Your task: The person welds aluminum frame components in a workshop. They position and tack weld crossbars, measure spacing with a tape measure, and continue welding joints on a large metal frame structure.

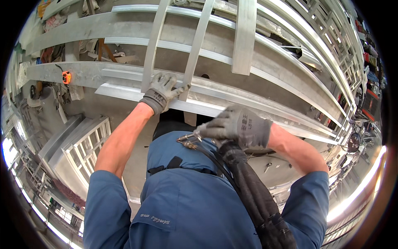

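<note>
My left hand [162, 90], in a grey glove, lies on the long aluminium rails with fingers spread between two crossing flat bars. Its thumb side reaches the right-hand crossing bar [197, 50], and its wrist is near the left-hand crossing bar [154, 39]. In front of my body, my right hand [237, 124], also gloved and slightly blurred, is closed round a small metal torch-like tool [188, 141] with a brass-coloured fitting. The tool's tip points left, apart from the rails. A thick black hose bundle [248, 189] runs from below that hand down over my right side.
A wider flat bar [244, 41] crosses the rails farther right. An orange tape measure [66, 77] sits on the broad left beam [45, 73]. Welded ladder-like frames [89, 145] stand at lower left, and stacked metal frames [327, 37] fill the far right.
</note>
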Available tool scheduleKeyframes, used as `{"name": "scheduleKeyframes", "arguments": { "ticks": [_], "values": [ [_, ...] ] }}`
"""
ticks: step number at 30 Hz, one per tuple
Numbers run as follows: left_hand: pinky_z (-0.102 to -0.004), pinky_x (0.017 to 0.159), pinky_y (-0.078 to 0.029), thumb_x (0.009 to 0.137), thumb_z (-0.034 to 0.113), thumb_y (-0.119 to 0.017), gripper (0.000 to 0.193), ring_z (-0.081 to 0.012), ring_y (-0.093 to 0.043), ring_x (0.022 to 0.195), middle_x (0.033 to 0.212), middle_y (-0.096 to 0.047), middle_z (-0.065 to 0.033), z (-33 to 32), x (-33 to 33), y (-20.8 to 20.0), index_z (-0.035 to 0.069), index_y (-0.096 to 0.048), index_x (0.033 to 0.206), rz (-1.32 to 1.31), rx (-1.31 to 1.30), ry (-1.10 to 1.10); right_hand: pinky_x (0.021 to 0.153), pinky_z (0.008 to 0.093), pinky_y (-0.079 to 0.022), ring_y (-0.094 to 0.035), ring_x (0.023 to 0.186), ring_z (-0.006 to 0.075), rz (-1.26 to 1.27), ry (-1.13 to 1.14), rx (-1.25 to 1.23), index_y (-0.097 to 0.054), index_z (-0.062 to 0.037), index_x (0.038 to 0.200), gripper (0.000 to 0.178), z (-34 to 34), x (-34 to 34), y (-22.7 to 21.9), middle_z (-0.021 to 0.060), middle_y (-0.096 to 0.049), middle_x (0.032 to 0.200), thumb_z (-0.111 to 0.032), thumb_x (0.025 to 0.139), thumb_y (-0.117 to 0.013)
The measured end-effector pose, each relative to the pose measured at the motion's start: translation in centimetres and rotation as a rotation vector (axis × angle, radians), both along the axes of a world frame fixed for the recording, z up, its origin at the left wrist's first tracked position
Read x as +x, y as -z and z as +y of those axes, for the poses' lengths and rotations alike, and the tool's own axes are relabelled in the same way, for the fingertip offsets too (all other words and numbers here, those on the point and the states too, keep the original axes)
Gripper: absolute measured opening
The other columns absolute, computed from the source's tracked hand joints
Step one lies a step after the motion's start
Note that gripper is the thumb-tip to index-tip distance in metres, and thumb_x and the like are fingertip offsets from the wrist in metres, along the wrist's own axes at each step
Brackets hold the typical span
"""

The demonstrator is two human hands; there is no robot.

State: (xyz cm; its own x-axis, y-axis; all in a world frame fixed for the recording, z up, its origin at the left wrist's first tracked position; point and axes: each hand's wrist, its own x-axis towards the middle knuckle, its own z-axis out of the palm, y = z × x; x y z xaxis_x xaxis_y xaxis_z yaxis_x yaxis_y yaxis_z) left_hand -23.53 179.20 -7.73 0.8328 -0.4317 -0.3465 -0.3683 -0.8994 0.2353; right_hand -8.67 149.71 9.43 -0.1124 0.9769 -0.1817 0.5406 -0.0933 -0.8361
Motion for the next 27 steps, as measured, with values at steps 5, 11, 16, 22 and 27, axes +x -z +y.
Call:
{"name": "scheduleKeyframes", "arguments": {
  "ticks": [5, 11, 16, 22, 27],
  "values": [
    [-0.0613, 0.119, -0.034, 0.064, 0.026, -0.089, 0.102, -0.0403, -0.049, 0.14, 0.144, -0.055, -0.0192, -0.2, 0.5, -0.9, 0.04, -0.05, 0.156, 0.07, 0.026, 0.006, 0.076, 0.0387, -0.057, -0.072, 0.102, 0.0227, -0.072, 0.032, -0.151, -0.067, -0.0244, 0.138, 0.059, -5.3, -0.1, -0.8, 0.0023, -0.074, 0.117, -0.033, 0.081, -0.077],
    [-0.062, 0.115, -0.037, 0.068, 0.018, -0.083, 0.091, -0.0415, -0.051, 0.137, 0.14, -0.056, -0.0209, -0.1, 0.2, -0.2, 0.037, -0.055, 0.153, -0.052, -0.054, -0.016, 0.089, 0.0424, -0.059, -0.074, 0.103, 0.0313, -0.007, 0.465, 0.126, -0.08, -0.0135, 0.111, 0.036, -9.5, 3.0, 0.6, 0.0057, -0.078, 0.114, -0.027, 0.077, -0.081],
    [-0.0617, 0.113, -0.039, 0.067, 0.016, -0.081, 0.093, -0.0407, -0.053, 0.132, 0.137, -0.057, -0.0201, -0.1, 0.2, -0.1, 0.038, -0.055, 0.154, -0.118, -0.1, -0.035, 0.095, 0.0468, -0.058, -0.073, 0.111, 0.0355, 0.273, 0.44, 0.092, -0.078, -0.0101, 0.108, 0.031, -7.5, 5.2, 2.7, 0.011, -0.077, 0.109, -0.018, 0.079, -0.081],
    [-0.0626, 0.111, -0.039, 0.068, 0.016, -0.079, 0.092, -0.0395, -0.053, 0.13, 0.134, -0.058, -0.0185, -0.1, 0.0, 0.5, 0.038, -0.056, 0.153, -0.135, -0.093, -0.031, 0.098, 0.0484, -0.056, -0.071, 0.113, 0.0381, 0.412, 0.397, 0.108, -0.075, -0.0097, 0.11, 0.034, -7.0, 5.8, 7.7, 0.0116, -0.077, 0.114, -0.024, 0.081, -0.081],
    [-0.0625, 0.108, -0.04, 0.07, 0.017, -0.077, 0.09, -0.0396, -0.056, 0.128, 0.132, -0.059, -0.0183, -0.1, -0.1, 0.7, 0.04, -0.056, 0.154, -0.146, -0.115, -0.041, 0.1, 0.0489, -0.054, -0.07, 0.115, 0.0378, 0.441, 0.365, 0.098, -0.073, -0.0103, 0.112, 0.039, -6.3, 5.7, 10.0, 0.0122, -0.075, 0.117, -0.032, 0.08, -0.079]
  ]
}}
